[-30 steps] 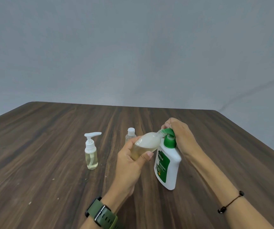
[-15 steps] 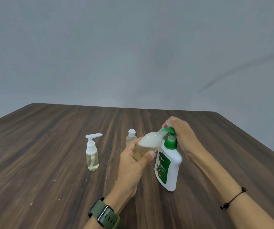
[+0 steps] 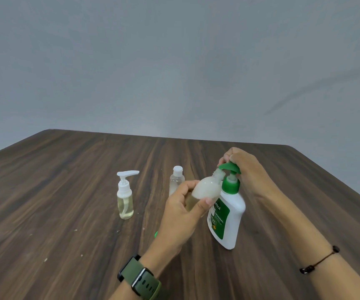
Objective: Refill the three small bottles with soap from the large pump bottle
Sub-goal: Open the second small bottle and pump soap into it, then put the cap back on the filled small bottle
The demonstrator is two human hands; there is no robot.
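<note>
Wood-grain table [image 3: 55, 191], dark, carrying all items. Leftmost: small clear pump bottle [image 3: 125, 197], white dispenser fitted, part full of pale yellow soap, standing upright and well apart from the hands. Next: small clear capped bottle [image 3: 176, 180], upright, partly hidden behind the left hand [image 3: 183, 215]. Left hand, green-strapped watch [image 3: 141, 279] at the wrist, grips a third small bottle [image 3: 207, 187], tilted, its open neck raised to the green nozzle, presumably to catch soap without spilling. A green object [image 3: 156, 234], possibly its cap, peeks out beneath that hand. Large pump bottle [image 3: 226, 215], white with green label, leans slightly. Right hand [image 3: 246, 172], cord bracelet [image 3: 320, 259] on its forearm, curls over the pump head [image 3: 231, 166], apparently to press it.
</note>
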